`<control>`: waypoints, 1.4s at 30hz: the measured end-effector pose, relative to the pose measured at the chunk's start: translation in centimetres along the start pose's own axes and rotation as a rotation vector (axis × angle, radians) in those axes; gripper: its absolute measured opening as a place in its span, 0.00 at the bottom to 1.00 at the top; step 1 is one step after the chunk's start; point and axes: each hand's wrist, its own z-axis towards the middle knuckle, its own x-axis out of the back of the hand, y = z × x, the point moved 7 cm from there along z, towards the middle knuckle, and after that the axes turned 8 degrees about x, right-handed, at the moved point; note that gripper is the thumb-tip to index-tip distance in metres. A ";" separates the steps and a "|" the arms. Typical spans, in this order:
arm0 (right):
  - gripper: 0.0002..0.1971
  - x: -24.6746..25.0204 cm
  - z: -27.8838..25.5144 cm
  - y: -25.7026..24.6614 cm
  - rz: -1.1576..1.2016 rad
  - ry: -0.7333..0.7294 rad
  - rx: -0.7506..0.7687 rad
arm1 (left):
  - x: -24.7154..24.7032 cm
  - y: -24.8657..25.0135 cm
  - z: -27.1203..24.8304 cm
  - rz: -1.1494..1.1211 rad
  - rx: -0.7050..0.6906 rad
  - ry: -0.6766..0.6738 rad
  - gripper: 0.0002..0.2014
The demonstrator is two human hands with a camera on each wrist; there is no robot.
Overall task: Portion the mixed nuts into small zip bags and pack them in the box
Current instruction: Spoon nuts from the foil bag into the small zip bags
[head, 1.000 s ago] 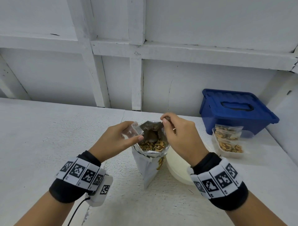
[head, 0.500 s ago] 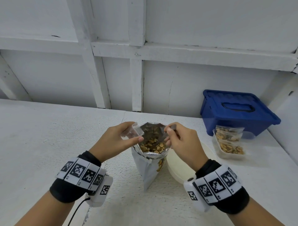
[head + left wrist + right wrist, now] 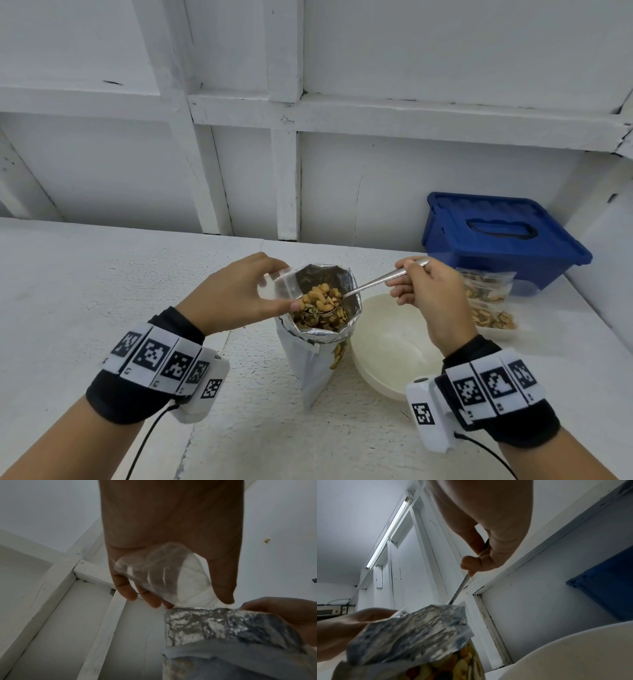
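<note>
On the left, the left hand (image 3: 233, 294) is holding a small clear zip bag (image 3: 281, 286) between thumb and curled fingers, just beside the left rim of the foil pouch (image 3: 318, 346); the bag's mouth is facing right, toward the pouch opening, and in the left wrist view the bag (image 3: 163, 573) is lying bowed open against the palm, its edges blurred and hard to trace. The foil pouch is standing upright on the white desk (image 3: 85, 291) with its long axis vertical and its mouth gaping upward, showing mixed nuts (image 3: 322, 308) inside. A metal spoon (image 3: 370, 284) is slanting down from upper right to lower left, its bowl heaped with nuts inside the pouch mouth, and its tip is hidden under the heap. The right hand (image 3: 435, 294) is gripping the spoon's handle end with fingers curled round it. Below that hand a cream bowl (image 3: 387, 346) is sitting just beside the pouch, partly covered by the wrist. Farther right, filled zip bags (image 3: 489, 301) are lying stacked in front of a blue box (image 3: 500, 240) with its lid on; how many bags are in the stack is hard to make out.
</note>
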 end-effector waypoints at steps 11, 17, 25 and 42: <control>0.10 1.0 0.8 -2.1 0.058 0.006 0.071 | -0.7 1.0 0.6 0.196 -0.066 -0.035 0.54; 0.10 0.4 0.9 -2.1 0.085 -0.027 0.067 | -0.9 1.4 0.7 0.092 -0.070 -0.022 0.52; 0.10 -1.8 0.4 -2.8 0.094 -0.119 0.083 | -1.5 1.8 0.8 0.011 -0.065 -0.010 0.42; 0.09 -5.8 -1.7 -12.0 -0.291 -0.281 0.738 | -2.0 1.9 0.5 -0.221 -0.005 0.043 0.39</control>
